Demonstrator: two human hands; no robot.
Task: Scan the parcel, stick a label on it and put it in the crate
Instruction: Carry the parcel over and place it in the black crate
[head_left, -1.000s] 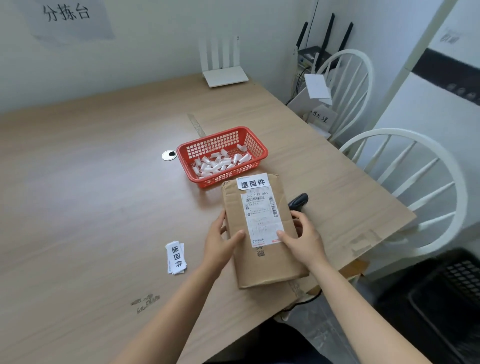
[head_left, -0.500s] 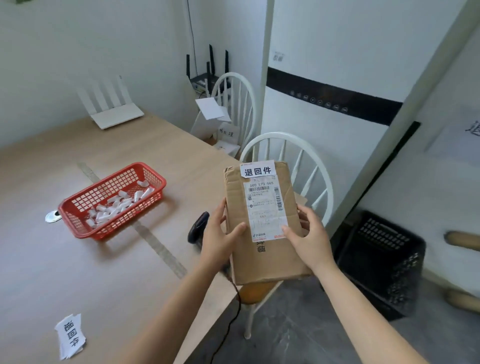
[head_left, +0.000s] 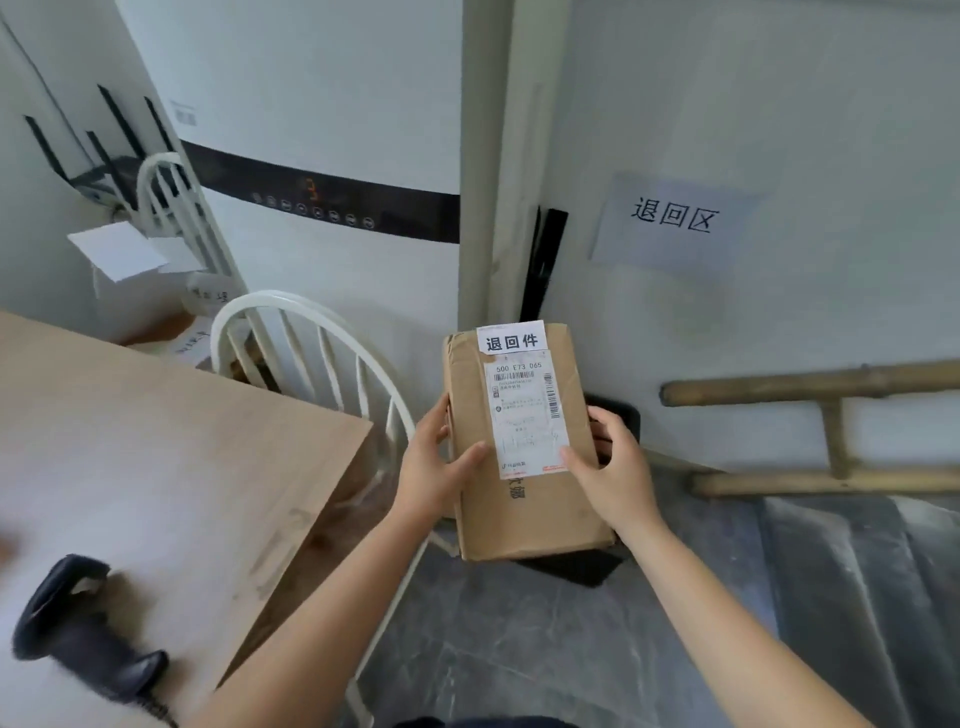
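Observation:
A brown cardboard parcel (head_left: 540, 514) is held in the air off the table's right end, above the floor. It carries a white shipping label and, at its top edge, a small white sticker (head_left: 511, 338) with black characters. My left hand (head_left: 434, 467) grips its left side and my right hand (head_left: 613, 467) grips its right side. A black crate (head_left: 576, 569) sits on the floor directly beneath the parcel, mostly hidden by it. The black handheld scanner (head_left: 78, 623) lies on the wooden table (head_left: 156, 467) at lower left.
A white spindle-back chair (head_left: 311, 343) stands between the table and the parcel. A tall white appliance (head_left: 322, 156) and a wall sign (head_left: 675, 218) are behind. A bamboo ladder (head_left: 831, 431) leans at the right, on grey floor tiles.
Both hands lifted the parcel off the table and carried it to the right, past the chair, over the black crate. My view turned right; the red basket left the frame.

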